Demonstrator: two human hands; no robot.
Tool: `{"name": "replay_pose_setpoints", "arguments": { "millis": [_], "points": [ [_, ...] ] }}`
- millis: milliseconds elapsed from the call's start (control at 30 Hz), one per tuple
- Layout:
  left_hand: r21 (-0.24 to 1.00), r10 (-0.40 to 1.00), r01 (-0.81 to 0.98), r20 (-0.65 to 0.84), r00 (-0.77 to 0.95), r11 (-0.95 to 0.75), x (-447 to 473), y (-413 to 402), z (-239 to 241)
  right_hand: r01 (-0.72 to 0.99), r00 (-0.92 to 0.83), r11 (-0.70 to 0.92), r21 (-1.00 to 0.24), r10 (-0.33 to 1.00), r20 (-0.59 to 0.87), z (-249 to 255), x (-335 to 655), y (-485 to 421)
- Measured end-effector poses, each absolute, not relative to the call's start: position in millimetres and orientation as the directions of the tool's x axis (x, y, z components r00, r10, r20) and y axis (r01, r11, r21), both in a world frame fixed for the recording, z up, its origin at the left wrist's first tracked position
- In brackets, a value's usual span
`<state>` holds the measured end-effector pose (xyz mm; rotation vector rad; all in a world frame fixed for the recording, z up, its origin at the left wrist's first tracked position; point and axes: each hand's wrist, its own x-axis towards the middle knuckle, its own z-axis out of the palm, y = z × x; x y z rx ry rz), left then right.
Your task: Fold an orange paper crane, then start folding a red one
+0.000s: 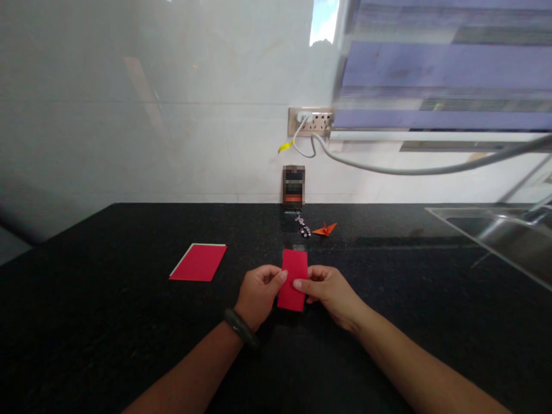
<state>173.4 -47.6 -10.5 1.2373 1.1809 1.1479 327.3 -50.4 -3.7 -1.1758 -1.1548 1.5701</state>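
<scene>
A folded red paper (294,276) stands nearly upright just above the black countertop (107,322), held between both hands. My left hand (257,293), with a dark band on its wrist, pinches the paper's left edge with thumb and fingers. My right hand (328,290) pinches the right edge in the same way. Both hands are closed on the paper, at the middle of the counter near the front.
A stack of red paper sheets (199,262) lies to the left. A small orange paper crane (325,229) and a small patterned object (303,227) sit behind, by a phone (294,186) leaning on the wall. A steel sink (495,230) is at the right.
</scene>
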Motion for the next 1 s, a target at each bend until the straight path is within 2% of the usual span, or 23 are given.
{"name": "replay_pose_setpoints", "arguments": {
  "millis": [400,567,667,800,900,1000],
  "points": [
    [0.986,0.991,0.167,-0.006,0.133,-0.016,171.6,-47.1,-13.4,-0.236,-0.097,-0.186,-0.954,0.981,-0.168,-5.1,324.8,-46.1],
    [0.984,0.993,0.177,-0.037,0.108,0.017,174.2,-47.5,-10.1,-0.328,0.096,-0.134,-0.935,0.98,-0.174,-1.3,333.5,-38.7],
    [0.993,0.993,0.086,-0.089,0.077,0.083,175.6,-48.0,-9.7,-0.33,0.136,-0.13,-0.935,0.974,-0.183,1.4,335.9,-37.9],
    [0.984,0.986,-0.09,-0.142,0.088,0.15,176.5,-48.8,-10.9,-0.235,-0.063,-0.224,-0.946,0.975,-0.215,-0.2,330.3,-44.3],
    [0.965,0.978,-0.179,-0.176,0.11,0.193,177.6,-49.9,-9.1,-0.179,-0.102,-0.239,-0.954,0.969,-0.223,-2.2,327.6,-47.7],
    [0.925,0.957,-0.283,-0.201,0.209,0.256,177.8,-50.7,-6.2,-0.14,-0.158,-0.255,-0.957,0.96,-0.232,-2.0,329.4,-48.3]
  ]
}}
